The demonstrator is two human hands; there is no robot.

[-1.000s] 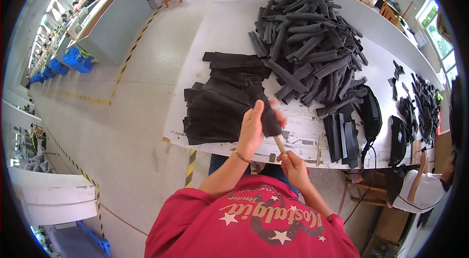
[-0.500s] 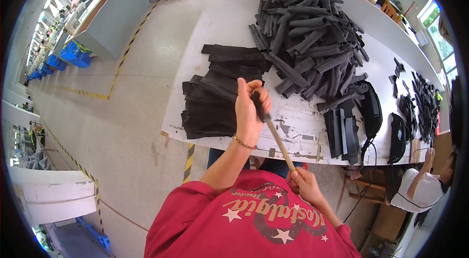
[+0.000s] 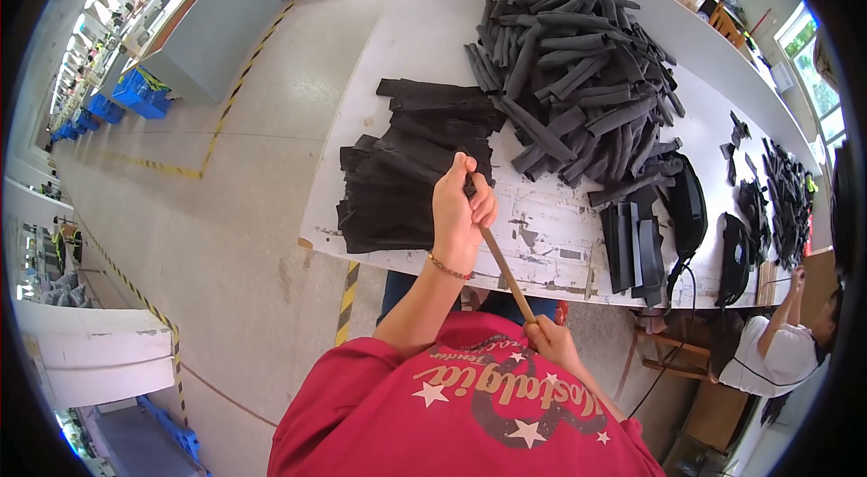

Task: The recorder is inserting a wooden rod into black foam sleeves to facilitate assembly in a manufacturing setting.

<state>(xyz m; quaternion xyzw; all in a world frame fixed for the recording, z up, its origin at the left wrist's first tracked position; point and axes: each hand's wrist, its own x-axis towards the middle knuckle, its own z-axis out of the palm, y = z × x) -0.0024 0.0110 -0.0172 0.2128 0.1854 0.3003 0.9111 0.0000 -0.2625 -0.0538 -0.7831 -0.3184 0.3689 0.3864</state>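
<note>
A thin wooden stick [image 3: 507, 274] slants across in front of my body. My right hand [image 3: 549, 341] is closed round its lower end, close to my shirt. Over the table's near edge, my left hand [image 3: 461, 210] is closed round the upper end. A dark fabric piece [image 3: 470, 187] shows only as a small bit between its thumb and fingers; the rest is hidden. Beside and beyond that hand lies a layered stack of flat black fabric strips [image 3: 388, 201]. To the far right of it rises a big heap of dark grey fabric tubes [image 3: 578, 70].
The white table [image 3: 542, 265] has worn, scuffed patches and a raised back panel. Flat dark strips [image 3: 632, 251] and a black curved case with a cable [image 3: 686, 206] lie on the right. A co-worker in a white top [image 3: 768, 355] sits at the far right.
My left hand has closed further over the stick's upper end, and the dark piece that showed there is now mostly covered. My right hand has shifted slightly left with the lower end.
</note>
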